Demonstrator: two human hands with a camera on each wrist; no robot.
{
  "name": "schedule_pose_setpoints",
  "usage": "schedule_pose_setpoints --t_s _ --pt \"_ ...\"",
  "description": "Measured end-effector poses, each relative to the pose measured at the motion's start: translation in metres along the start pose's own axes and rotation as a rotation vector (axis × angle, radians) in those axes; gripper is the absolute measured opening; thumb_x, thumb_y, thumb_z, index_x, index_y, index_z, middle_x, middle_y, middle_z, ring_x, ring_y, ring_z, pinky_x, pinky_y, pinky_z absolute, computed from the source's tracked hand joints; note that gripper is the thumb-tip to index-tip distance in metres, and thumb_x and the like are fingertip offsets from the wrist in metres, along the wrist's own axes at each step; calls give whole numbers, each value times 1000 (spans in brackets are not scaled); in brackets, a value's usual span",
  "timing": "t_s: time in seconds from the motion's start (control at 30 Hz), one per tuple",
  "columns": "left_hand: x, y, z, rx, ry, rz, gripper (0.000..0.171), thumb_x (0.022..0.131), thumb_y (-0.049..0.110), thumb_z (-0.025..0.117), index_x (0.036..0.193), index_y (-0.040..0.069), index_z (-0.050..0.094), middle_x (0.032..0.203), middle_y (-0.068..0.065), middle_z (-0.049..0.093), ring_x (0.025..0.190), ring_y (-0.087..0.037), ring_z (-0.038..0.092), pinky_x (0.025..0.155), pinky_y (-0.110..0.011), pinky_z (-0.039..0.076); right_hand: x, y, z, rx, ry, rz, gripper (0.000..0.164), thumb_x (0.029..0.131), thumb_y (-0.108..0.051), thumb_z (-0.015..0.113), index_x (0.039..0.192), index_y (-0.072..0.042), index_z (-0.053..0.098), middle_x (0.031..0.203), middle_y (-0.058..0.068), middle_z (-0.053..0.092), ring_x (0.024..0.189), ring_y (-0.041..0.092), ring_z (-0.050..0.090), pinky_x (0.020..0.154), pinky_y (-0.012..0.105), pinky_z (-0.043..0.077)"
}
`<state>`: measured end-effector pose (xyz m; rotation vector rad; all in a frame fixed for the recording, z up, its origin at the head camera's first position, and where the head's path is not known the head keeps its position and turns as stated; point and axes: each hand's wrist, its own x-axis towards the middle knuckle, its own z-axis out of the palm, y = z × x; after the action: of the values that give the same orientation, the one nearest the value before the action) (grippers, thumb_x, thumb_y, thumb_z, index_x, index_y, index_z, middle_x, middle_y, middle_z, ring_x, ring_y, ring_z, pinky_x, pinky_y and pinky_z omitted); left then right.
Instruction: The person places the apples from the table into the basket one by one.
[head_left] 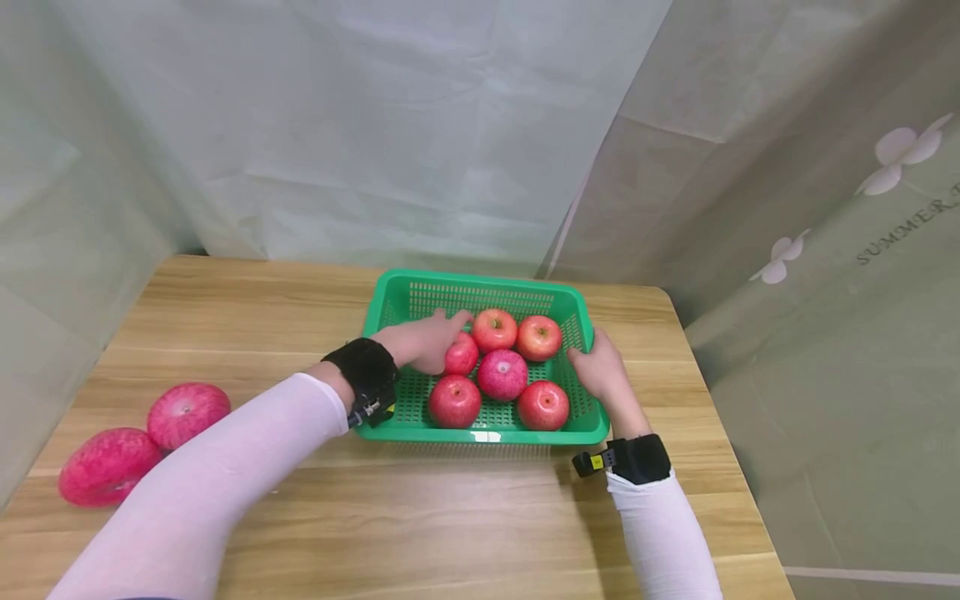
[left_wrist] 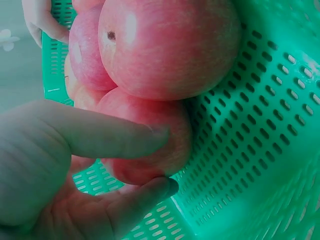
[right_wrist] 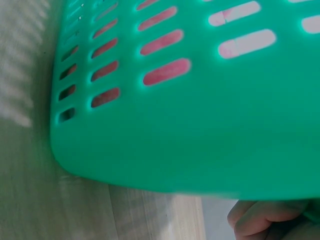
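Note:
A green perforated plastic basket stands on the table with several red apples in it. My left hand reaches in over the left side and holds one apple between thumb and fingers. In the left wrist view, the thumb lies across that apple, and a larger-looking apple touches it. At the basket's right end, my right hand grips the rim. The right wrist view shows the basket's outer wall and curled fingers at its edge.
Two deep pink apples lie on the wooden table at the left, partly behind my left sleeve. A pale sheet hangs behind the table, and a curtain with flower prints hangs at the right.

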<state>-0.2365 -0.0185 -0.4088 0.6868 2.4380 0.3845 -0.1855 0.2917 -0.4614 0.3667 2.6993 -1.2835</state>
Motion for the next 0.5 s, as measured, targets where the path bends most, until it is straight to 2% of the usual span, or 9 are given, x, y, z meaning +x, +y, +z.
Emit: schedule_pose_setpoints --t_s 0.27,0.5 --pt "2 -2 0 14 0 -11 88 98 9 68 170 13 17 167 -39 22 144 -46 48 98 -52 55 0 0 0 -6 0 3 57 107 -22 55 157 0 39 142 28 57 122 45 66 90 58 60" --pt "3 -1 0 11 3 -21 92 95 4 70 170 13 17 167 -40 21 135 -44 55 81 -42 58 -1 0 0 -6 1 4 58 107 -21 55 158 1 39 142 28 57 122 45 66 89 56 61"
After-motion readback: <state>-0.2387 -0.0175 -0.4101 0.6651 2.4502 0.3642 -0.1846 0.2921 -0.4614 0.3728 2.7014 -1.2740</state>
